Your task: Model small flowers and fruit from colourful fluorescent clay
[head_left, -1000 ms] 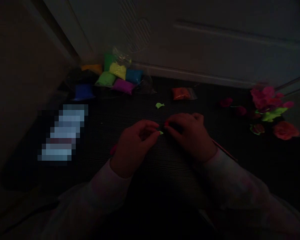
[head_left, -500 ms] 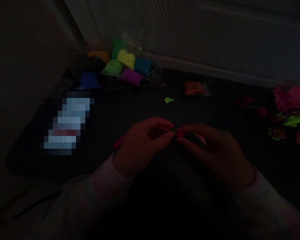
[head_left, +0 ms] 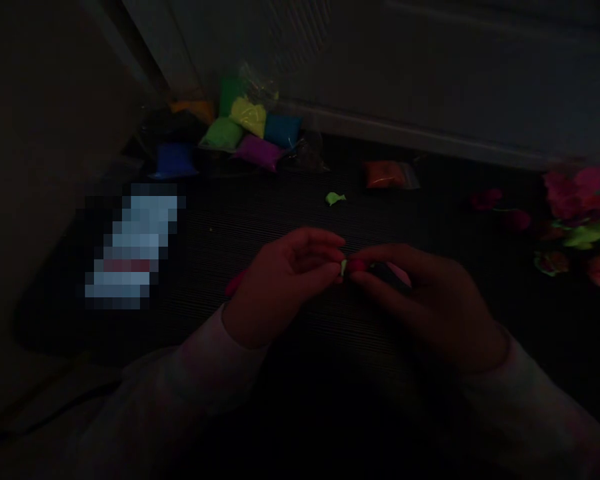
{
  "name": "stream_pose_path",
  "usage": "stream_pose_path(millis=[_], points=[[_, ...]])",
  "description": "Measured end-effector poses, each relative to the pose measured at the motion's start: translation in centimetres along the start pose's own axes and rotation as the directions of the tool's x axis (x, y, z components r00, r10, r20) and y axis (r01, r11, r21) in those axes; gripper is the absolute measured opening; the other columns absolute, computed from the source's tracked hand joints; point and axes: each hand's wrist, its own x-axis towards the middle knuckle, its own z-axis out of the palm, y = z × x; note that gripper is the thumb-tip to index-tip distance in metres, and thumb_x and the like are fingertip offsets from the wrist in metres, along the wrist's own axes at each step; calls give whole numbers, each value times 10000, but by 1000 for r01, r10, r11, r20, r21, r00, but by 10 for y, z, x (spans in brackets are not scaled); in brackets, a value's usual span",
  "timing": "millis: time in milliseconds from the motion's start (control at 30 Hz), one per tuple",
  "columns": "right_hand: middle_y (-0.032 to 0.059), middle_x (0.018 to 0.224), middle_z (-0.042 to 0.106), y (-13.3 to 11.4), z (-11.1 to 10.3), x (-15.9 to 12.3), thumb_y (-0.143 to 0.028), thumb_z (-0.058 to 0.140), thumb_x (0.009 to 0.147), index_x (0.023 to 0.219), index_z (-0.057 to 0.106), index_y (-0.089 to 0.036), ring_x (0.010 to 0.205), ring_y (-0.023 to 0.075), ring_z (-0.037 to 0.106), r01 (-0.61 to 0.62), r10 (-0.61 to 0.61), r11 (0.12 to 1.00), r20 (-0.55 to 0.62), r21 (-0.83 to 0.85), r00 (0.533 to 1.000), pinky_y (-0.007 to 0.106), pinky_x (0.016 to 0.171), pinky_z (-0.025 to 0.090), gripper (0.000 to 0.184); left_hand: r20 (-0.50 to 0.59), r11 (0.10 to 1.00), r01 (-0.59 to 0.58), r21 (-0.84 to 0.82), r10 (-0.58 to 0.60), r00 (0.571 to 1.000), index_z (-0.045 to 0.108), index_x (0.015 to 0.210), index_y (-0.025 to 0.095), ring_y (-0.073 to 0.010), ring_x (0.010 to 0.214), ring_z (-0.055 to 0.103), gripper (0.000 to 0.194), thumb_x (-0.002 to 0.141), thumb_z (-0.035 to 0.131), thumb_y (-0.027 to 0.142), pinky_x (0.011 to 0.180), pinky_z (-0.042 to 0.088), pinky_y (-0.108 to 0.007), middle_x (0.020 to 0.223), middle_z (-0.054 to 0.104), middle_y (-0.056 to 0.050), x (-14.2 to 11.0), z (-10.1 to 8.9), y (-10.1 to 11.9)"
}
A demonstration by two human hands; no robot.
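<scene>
The scene is very dark. My left hand (head_left: 283, 290) is closed in a pinch, with a small light-green piece of clay (head_left: 344, 268) at its fingertips. Opposite it, my right hand (head_left: 433, 303) pinches a small pinkish-red lump of clay (head_left: 357, 265) between thumb and forefinger. The green piece is right against or very close to the red lump; which, I cannot tell. A pink piece (head_left: 235, 283) shows partly behind my left hand. Another pale pink piece (head_left: 401, 274) lies partly hidden behind my right hand. Beyond both hands rests a loose light-green scrap of clay (head_left: 335, 199) on the dark table.
Several bags of coloured clay (head_left: 257, 153) are heaped at the back left. An orange clay bag (head_left: 384, 175) lies at the back middle. A blurred-out bright screen (head_left: 133, 247) is at left. Pink and green clay flowers (head_left: 577, 193) sit at right, below a pale wall (head_left: 455, 87).
Light-green clay now shows clearly between my fingertips, and more of the red lump is visible. My left hand has shifted slightly left and up. The whole view has drifted a little.
</scene>
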Motion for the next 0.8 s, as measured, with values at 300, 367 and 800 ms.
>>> stream_pose_path(millis=[300, 367, 800], points=[[-11, 827, 658, 1, 1, -2, -267, 546, 742, 875, 596, -223, 753, 139, 603, -9, 10, 1000, -12, 28, 1000, 270, 673, 470, 149, 21, 996, 39, -86, -37, 999, 567, 856, 166, -113, 756, 615, 281, 596, 636, 87, 706, 498, -240, 808, 648, 3, 0, 0, -1], [-10, 823, 656, 1, 1, -2, -262, 549, 740, 872, 594, -221, 749, 138, 601, -4, 5, 999, -14, 34, 1000, 266, 669, 470, 145, 30, 990, 55, -127, -51, 998, 575, 836, 170, -98, 744, 611, 261, 598, 637, 84, 699, 492, -223, 786, 642, 17, 1, 0, -3], [-16, 787, 643, -4, 1, -1, -241, 547, 739, 847, 581, -217, 726, 122, 590, 0, 0, 998, -3, 59, 1000, 246, 651, 458, 116, 106, 945, 184, -271, -160, 981, 578, 674, 149, -29, 533, 519, 85, 622, 617, 94, 514, 407, -152, 614, 583, 58, 1, 0, 0]])
